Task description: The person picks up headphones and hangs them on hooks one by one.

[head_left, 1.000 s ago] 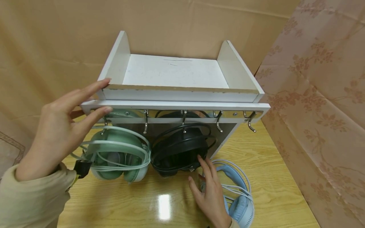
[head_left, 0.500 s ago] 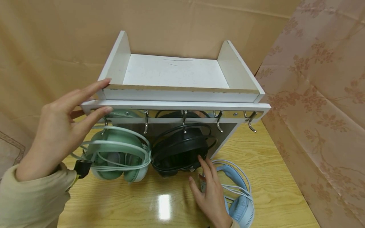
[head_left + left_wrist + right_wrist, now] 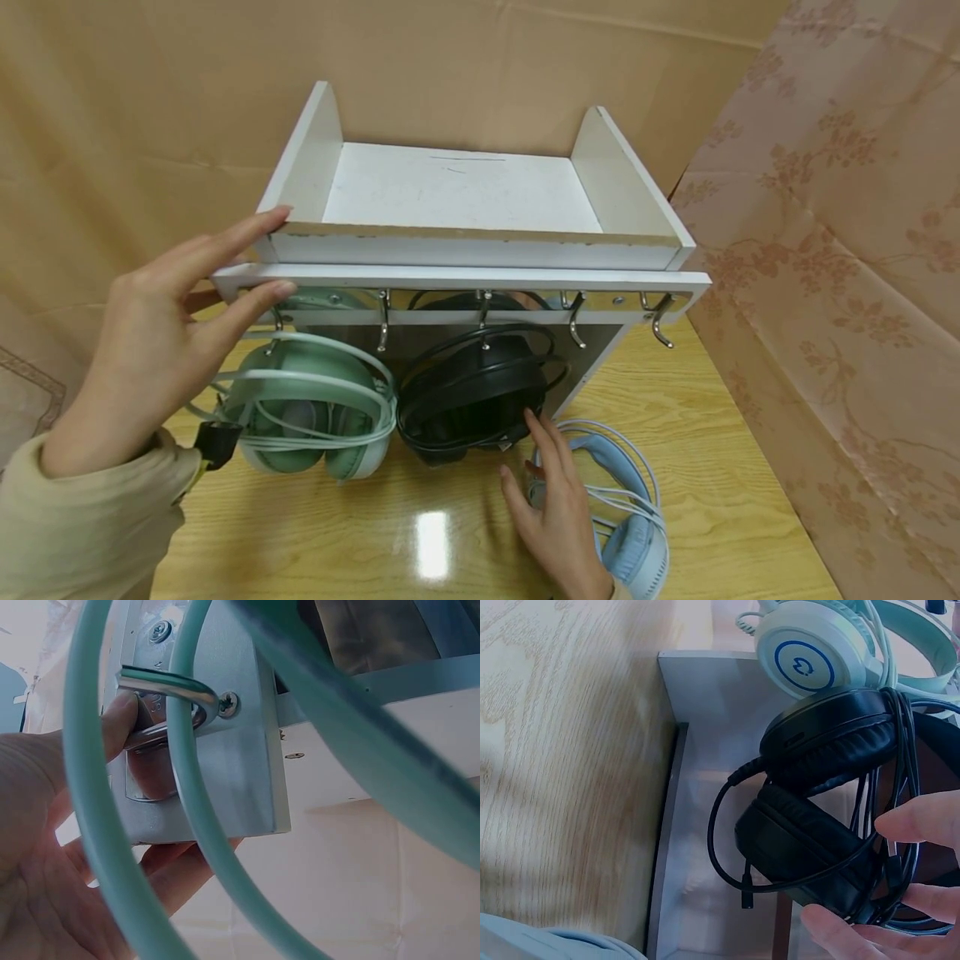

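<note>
My left hand (image 3: 161,321) grips the left end of a white hook rack (image 3: 480,277), thumb on the front board. Green headphones (image 3: 307,408) hang from the leftmost hook; in the left wrist view their pale green bands (image 3: 199,787) pass in front of the hand and the metal hook (image 3: 176,686). Black headphones (image 3: 472,392) hang beside them, with a bundled cable (image 3: 907,750). My right hand (image 3: 555,508) has its fingers extended at the black headphones' lower right side, touching the ear cup (image 3: 810,847) and cable area. Blue headphones (image 3: 633,546) lie on the table, partly behind that hand.
Two hooks (image 3: 577,321) on the right side of the rack hold nothing. Above the hooks is a white tray-like shelf (image 3: 465,192) with raised sides. The wooden table (image 3: 720,467) reaches a flowered cloth (image 3: 847,275) at right; a tan cloth (image 3: 480,67) stands behind.
My right hand has shifted very slightly to the right along the black headphones. The left hand and all the headphones stay where they were.
</note>
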A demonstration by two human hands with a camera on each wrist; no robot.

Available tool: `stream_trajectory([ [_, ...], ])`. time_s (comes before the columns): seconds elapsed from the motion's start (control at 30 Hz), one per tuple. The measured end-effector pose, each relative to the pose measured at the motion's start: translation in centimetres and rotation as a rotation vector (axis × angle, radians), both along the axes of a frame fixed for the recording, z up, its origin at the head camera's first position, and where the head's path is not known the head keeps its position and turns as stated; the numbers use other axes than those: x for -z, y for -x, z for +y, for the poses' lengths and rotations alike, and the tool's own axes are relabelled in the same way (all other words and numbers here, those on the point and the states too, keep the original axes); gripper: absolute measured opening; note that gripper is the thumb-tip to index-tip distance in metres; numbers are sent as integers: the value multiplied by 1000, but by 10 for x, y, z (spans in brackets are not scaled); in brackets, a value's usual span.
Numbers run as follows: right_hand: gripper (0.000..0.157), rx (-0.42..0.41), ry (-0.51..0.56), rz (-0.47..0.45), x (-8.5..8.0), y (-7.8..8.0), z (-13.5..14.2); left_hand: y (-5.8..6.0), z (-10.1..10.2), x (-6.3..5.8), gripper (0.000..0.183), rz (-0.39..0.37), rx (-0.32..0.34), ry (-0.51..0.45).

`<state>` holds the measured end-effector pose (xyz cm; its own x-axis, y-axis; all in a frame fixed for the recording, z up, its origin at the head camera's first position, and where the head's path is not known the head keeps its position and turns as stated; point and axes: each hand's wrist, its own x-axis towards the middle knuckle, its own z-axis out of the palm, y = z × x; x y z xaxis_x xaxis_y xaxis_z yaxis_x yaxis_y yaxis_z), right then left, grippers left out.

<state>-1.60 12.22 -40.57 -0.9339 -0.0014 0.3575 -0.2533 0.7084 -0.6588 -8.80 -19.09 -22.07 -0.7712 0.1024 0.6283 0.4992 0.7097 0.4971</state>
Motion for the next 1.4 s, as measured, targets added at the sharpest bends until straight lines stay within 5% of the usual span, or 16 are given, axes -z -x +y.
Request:
stream_trajectory([
  [0.97, 69, 19, 23, -56, 0, -8, 7, -1, 0, -1, 64, -6, 1, 5],
  [1.4, 68, -14, -6, 60, 0, -8, 15, -1, 0, -1, 64, -8, 3, -2],
])
